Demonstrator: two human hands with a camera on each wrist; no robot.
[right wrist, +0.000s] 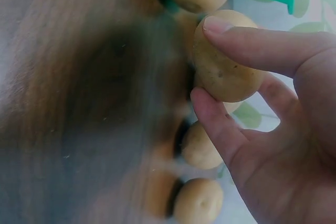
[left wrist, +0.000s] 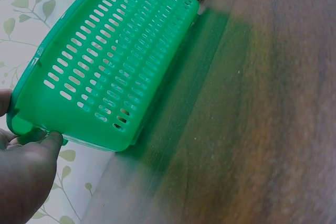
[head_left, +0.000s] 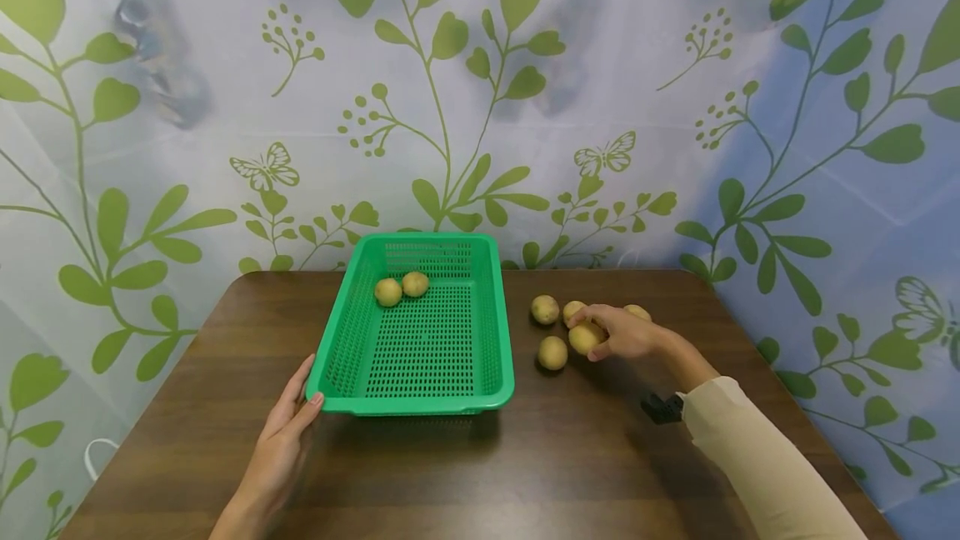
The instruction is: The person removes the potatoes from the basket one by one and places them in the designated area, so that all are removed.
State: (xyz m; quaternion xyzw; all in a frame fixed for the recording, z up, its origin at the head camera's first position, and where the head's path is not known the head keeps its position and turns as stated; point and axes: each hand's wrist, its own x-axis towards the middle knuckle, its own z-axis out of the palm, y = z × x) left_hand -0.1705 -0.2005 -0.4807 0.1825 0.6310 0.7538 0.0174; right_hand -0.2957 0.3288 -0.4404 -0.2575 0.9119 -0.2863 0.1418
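Note:
My left hand (head_left: 281, 432) grips the near left corner of a green plastic basket (head_left: 420, 403) by its rim; in the left wrist view the thumb and fingers (left wrist: 51, 142) hold that edge. Two potatoes, one (head_left: 387, 292) beside the other (head_left: 416, 283), lie at the far left inside the basket. To the basket's right, my right hand (head_left: 624, 330) holds a potato (right wrist: 228, 72) between thumb and fingers. Around it on the table are more potatoes: one nearer the basket (head_left: 552, 353), one farther back (head_left: 545, 309), and others partly hidden by the hand.
The brown wooden table (head_left: 570, 457) carries the basket and loose potatoes. Behind and beside it hangs a pale curtain (head_left: 465, 107) printed with green leaves and butterflies. A black device (head_left: 663, 408) sits at my right wrist.

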